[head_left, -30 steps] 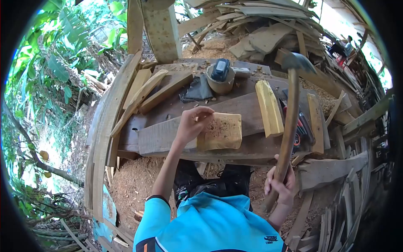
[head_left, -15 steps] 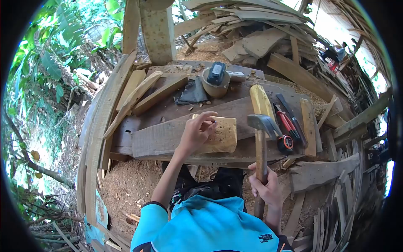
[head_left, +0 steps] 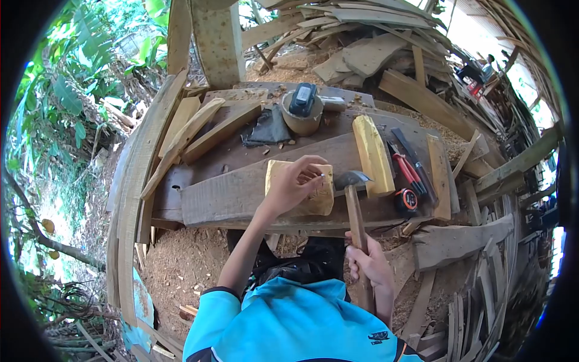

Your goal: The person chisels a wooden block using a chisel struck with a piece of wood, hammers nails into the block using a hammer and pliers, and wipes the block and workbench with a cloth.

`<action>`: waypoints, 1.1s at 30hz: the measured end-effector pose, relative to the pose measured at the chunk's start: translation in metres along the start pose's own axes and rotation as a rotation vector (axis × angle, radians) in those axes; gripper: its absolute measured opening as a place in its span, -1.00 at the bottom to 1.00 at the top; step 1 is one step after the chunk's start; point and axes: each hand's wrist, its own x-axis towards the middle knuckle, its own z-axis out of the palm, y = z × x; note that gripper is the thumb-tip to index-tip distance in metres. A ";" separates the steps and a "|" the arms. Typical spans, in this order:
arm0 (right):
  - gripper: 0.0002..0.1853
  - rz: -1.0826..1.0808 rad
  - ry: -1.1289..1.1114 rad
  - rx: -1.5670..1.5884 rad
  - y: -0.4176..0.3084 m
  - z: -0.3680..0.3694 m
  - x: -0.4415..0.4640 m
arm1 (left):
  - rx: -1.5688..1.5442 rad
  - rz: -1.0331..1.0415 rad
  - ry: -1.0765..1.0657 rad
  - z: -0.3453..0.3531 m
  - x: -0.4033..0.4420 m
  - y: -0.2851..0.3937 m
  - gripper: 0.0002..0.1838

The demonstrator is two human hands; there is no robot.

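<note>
My right hand [head_left: 370, 260] is wrapped round the wooden handle of a hammer [head_left: 356, 226], whose dark metal head is just right of a yellowish wood block [head_left: 322, 204]. Over that block is my left hand [head_left: 295, 184], its fingers curled with the fingertips close together; something small and pale shows at the tips, too small to name. The block lies on a grey plank [head_left: 229, 196] on the workbench. Holes or marks seen on the block's top are now mostly covered by my left hand.
A long yellow wood piece [head_left: 373, 155], red-handled pliers [head_left: 408, 170], a dark bar [head_left: 415, 160] and a tape measure [head_left: 406, 200] lie at the right. Behind stands a round container [head_left: 301, 123] with a battery [head_left: 303, 98], beside a dark cloth [head_left: 267, 128]. A person [head_left: 486, 69] is far back right.
The hammer has come down and left from a raised position, its head now beside the block. My left hand has stayed over the block. The whole view has shifted slightly.
</note>
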 end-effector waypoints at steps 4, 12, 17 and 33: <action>-0.57 0.008 -0.035 -0.155 0.003 -0.001 0.015 | -0.015 -0.009 0.042 -0.005 0.004 -0.024 -0.71; -0.59 0.000 -0.068 -0.269 0.002 0.000 0.023 | 0.070 -0.070 0.188 -0.010 0.006 -0.021 -0.74; -0.58 0.005 -0.087 -0.262 0.003 -0.004 0.024 | 0.080 -0.052 0.236 -0.009 0.006 -0.022 -0.75; -0.67 0.028 -0.043 -0.318 -0.006 0.000 0.029 | 0.303 -0.041 0.333 -0.043 -0.051 -0.005 -0.60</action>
